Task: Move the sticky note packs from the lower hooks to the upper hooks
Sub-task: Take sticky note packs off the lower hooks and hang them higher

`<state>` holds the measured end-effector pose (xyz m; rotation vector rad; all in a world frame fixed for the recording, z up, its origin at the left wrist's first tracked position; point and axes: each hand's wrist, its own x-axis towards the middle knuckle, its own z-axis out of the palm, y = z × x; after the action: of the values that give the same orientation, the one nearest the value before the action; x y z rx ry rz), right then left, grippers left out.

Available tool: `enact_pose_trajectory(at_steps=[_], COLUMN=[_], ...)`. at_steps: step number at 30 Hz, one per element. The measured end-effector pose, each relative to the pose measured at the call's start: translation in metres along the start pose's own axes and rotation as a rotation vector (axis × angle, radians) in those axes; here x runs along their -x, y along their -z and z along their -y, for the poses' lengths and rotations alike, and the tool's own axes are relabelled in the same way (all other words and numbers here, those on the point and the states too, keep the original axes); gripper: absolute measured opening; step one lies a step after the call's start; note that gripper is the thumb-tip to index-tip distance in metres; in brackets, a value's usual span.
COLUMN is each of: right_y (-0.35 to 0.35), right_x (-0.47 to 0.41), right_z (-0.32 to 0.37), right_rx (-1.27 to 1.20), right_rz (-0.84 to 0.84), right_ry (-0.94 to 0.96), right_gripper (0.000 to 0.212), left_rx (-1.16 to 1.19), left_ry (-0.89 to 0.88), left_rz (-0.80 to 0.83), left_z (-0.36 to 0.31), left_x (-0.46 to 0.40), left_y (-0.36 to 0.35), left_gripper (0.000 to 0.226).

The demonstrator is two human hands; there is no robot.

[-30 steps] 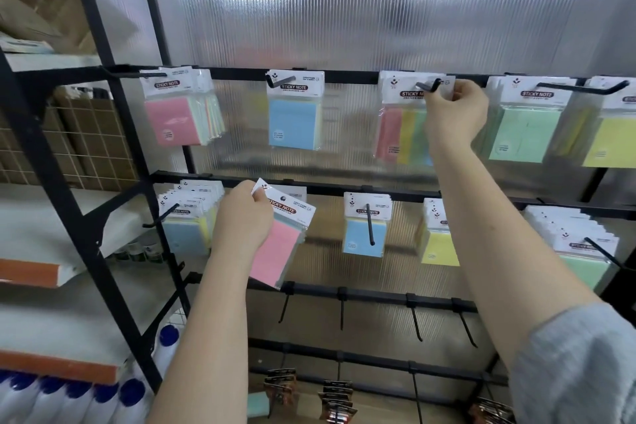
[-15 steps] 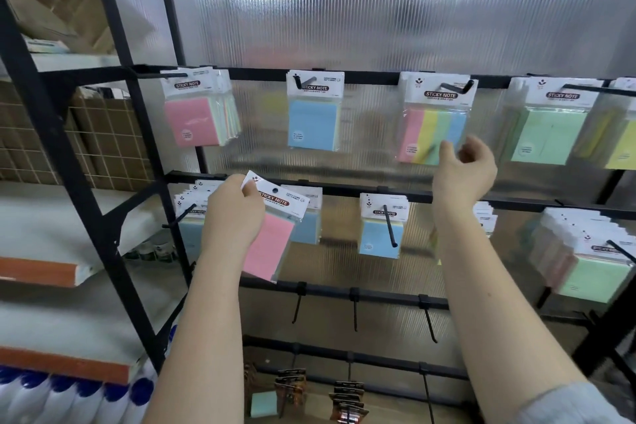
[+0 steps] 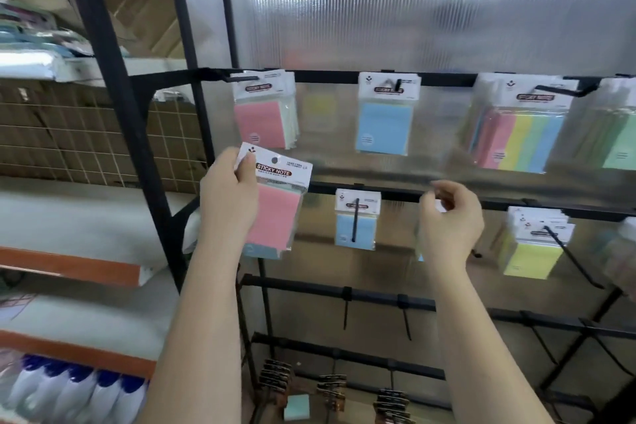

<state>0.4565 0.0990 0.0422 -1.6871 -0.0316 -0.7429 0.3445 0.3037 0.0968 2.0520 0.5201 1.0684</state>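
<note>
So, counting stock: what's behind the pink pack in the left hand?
Behind the pink pack, a light blue edge shows at its bottom; whether it's another pack is hidden.

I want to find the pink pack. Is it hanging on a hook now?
No, the left hand holds the pink sticky note pack in the air, off every hook.

A black rack (image 3: 344,76) with hooks carries the packs. On its upper rail (image 3: 327,76), a pink pack (image 3: 263,120) hangs at 10 o'clock, a blue pack (image 3: 384,126) at 12, a striped pack (image 3: 519,138) at 2. On the lower rail (image 3: 395,194), a small blue pack (image 3: 356,229) hangs at centre and yellow packs (image 3: 531,258) at 4. The rails (image 3: 371,299) below carry bare hooks.
</note>
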Motion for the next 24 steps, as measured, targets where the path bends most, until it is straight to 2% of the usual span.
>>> enact_pose_trajectory(at_steps=[6,11,17,24], right_y=[-0.034,-0.044,-0.048,-0.057], right_x=[0.040,0.059,0.058,0.047], right_z=[-0.004,-0.010,-0.013,-0.015], right_rx=[0.152,0.251,0.307,0.304], right_rz=[0.338,0.465,0.479,0.494], right_ry=[-0.105,-0.166,-0.191,-0.169], right_gripper=[0.024,0.027,0.028,0.024], left_rx=[0.106,0.173,0.257,0.351], left_ry=[-0.084,-0.136,-0.179,-0.132], left_rz=[-0.012,-0.097,-0.139,-0.163], left_z=[0.007,0.003,-0.010,-0.012], left_x=[-0.025,-0.045,-0.068,-0.084], left_y=[0.026,0.038,0.038,0.028], left_gripper=[0.022,0.021,0.036,0.021])
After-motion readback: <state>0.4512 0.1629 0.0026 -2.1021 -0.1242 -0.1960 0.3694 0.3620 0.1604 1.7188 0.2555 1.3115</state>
